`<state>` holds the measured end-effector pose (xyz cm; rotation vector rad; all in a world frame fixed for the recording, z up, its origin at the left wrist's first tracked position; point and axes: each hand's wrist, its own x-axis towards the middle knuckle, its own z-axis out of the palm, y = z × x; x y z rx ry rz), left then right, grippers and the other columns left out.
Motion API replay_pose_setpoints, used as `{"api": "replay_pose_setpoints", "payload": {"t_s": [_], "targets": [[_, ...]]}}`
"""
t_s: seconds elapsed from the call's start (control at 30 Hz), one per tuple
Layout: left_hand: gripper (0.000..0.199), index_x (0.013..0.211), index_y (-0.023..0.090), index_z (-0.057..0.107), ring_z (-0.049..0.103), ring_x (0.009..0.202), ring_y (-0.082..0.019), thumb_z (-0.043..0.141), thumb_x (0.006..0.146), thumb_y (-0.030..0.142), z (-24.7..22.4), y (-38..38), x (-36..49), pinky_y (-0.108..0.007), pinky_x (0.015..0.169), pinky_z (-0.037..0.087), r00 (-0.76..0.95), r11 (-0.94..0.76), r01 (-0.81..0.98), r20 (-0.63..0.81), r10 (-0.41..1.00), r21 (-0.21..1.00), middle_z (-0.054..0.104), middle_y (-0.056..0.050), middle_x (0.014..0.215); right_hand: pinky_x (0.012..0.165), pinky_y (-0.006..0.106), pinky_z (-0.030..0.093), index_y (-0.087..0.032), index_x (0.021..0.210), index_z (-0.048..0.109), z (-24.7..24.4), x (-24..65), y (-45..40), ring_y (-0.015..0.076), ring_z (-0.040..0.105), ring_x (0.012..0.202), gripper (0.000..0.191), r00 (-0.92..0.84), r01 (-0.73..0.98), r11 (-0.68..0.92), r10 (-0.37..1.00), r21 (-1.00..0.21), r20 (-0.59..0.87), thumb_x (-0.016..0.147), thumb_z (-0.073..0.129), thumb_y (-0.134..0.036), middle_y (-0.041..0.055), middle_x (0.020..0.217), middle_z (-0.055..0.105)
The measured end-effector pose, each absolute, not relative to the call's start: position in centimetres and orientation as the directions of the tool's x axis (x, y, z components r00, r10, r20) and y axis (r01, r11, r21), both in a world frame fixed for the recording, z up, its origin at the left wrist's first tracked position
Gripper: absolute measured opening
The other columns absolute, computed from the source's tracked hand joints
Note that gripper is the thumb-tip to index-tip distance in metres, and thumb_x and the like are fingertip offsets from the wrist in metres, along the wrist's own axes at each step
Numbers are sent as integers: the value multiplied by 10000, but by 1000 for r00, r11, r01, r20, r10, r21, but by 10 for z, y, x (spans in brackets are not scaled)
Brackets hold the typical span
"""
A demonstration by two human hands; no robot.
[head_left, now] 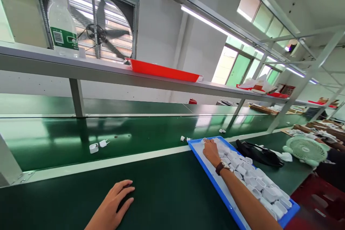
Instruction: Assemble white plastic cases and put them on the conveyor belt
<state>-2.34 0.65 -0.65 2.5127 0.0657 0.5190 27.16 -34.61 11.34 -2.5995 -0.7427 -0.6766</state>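
From the head view, the blue tray point(215, 183) sits at an angle on the green counter point(167, 190), packed with white pieces point(250, 178) across its middle and right side, a bare strip showing along its left. The right hand point(211, 151) reaches over to the tray's far end, its fingers bent down by the pieces there; I can't tell whether they grip one. The left hand point(120, 201) lies low over the counter, well apart from the tray, fingers loosely curled, parted and holding nothing. A red tray point(164, 70) rests on the shelf point(105, 70), too low a view to see inside, and a bottle point(63, 27) stands upright left of it.
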Motion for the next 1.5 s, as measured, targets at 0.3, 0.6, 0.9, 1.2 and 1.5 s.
{"api": "replay_pose_setpoints", "payload": {"t_s": [0.3, 0.6, 0.9, 1.2, 1.5], "targets": [[676, 1529, 356, 406, 687, 1157, -275, 637, 902, 459, 1, -20, -26, -398, 971, 596, 868, -762, -55, 408, 282, 645, 581, -85, 1431, 1010, 269, 522, -222, 1109, 722, 84, 143, -213, 174, 654, 1112, 279, 148, 946, -51, 946, -320, 287, 849, 672, -132, 15, 1178, 719], [313, 1188, 363, 702, 672, 1085, -268, 633, 882, 369, 11, -16, -28, -406, 966, 563, 940, -626, -4, 217, 264, 779, 715, -30, 1180, 1153, 385, 395, -178, 1194, 701, 82, 200, -192, 226, 571, 1274, 364, 417, 888, -333, 874, -317, 250, 866, 581, -74, 106, 1355, 634], [663, 1364, 387, 611, 669, 952, -265, 764, 720, 362, 7, -35, -25, -399, 898, 556, 872, -477, 4, 230, 431, 879, 729, -16, 1054, 928, 415, 539, -185, 1107, 660, 65, 299, -217, 221, 650, 1053, 194, 763, 646, -688, 567, -330, 312, 960, 660, -312, 64, 1131, 666], [583, 1414, 318, 521, 641, 1008, -215, 691, 861, 388, 27, -27, -24, -410, 944, 555, 838, -388, -126, 307, 451, 913, 645, -60, 1245, 791, 334, 577, -176, 1219, 640, 62, 192, -164, 194, 679, 864, 355, 571, 785, -339, 720, -519, 394, 895, 495, -177, 74, 1003, 685], [365, 1124, 215, 672, 684, 971, -218, 781, 784, 291, 54, -41, -27, -372, 873, 594, 776, 15, -358, 289, 560, 933, 630, -53, 1087, 688, 288, 514, -262, 1262, 592, 78, 97, -169, 164, 584, 797, 431, 274, 865, 64, 770, -497, 576, 875, 510, -92, 41, 979, 617]]}}
